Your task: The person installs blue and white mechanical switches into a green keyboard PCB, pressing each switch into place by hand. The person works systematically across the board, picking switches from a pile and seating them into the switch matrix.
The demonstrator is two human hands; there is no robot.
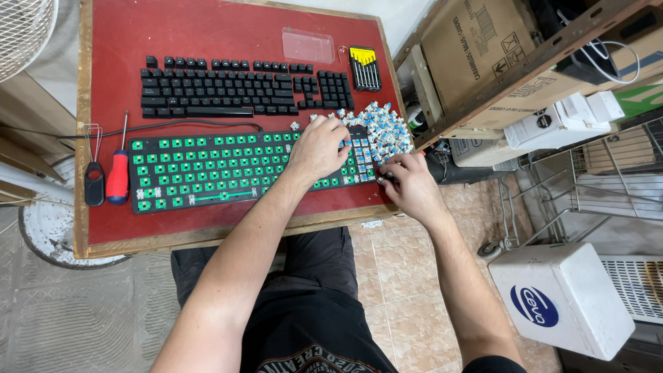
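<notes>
Looking down at a small red counter [228, 34] with a worn wooden edge, and it's pretty packed. A stripped keyboard [235, 169], all green sockets showing, lies across the lower middle of the frame, with the set of black keycaps [242, 88] laid out in keyboard order just above it, probably so nothing gets mixed up. The left hand [319, 148] rests on the right end of the stripped keyboard, fingers curled down onto the sockets as if pressing or steadying; I can't tell whether it's pinching anything. The right hand [407, 183] sits at the lower right corner of the board, fingers bent close together at the edge of a heap of blue and white switches [383, 128], which lies right beside both hands, handy for picking from. Whether it's got one between the fingertips is hidden. A red-handled screwdriver [118, 173] and a black puller tool [93, 181] are parked at the left edge, out of the way, and a yellow-topped case of small screwdrivers [364, 68] sits upper right. Room looks like a cluttered workshop: tiled floor [400, 276], cardboard boxes [483, 48] on wooden shelving to the right, a white box [559, 297] lower right.
</notes>
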